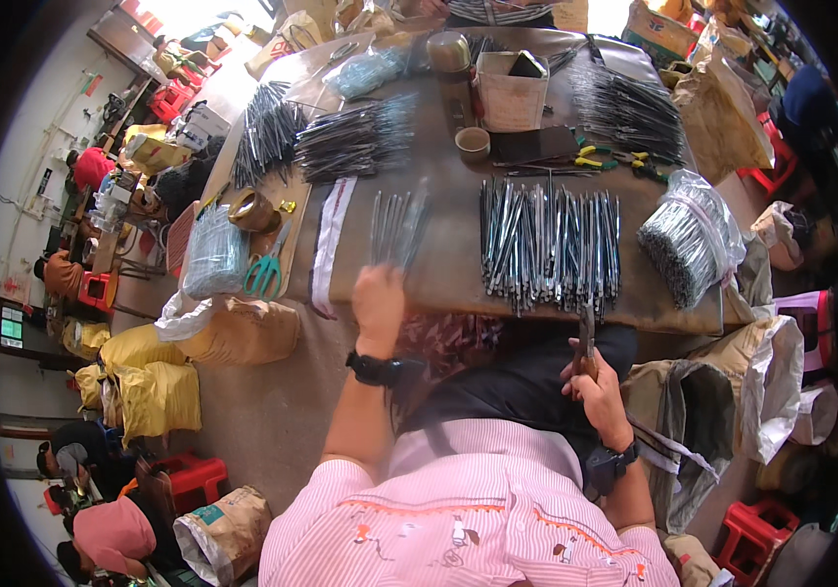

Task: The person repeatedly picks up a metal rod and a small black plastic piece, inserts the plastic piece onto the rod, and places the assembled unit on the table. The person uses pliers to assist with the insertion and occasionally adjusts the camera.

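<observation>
Right hand (595, 386) clamped round a pliers-like tool (587, 340), its tip by the near edge of the row of dark strips (551, 245) on the table (453, 279)! Over left, the left hand (380, 298), blurred, is at the near end of a smaller strip bundle (399, 227); whether it's gripping, I can't tell. Far left, a strip pile (352, 145); right, a wrapped bundle (693, 240). Looks like batch handling, and the next move calls for even ends.

Brown-topped table (448, 279) holds row of thin dark rods (551, 240) near side, right of centre, plastic-wrapped bundle (685, 245) at right, rod piles (352, 142) far left and far right, cup (474, 149), pale container (499, 106), tall flask (453, 88) far middle, yellow-handled pliers (587, 151) right, striped strap (330, 245) left.
</observation>
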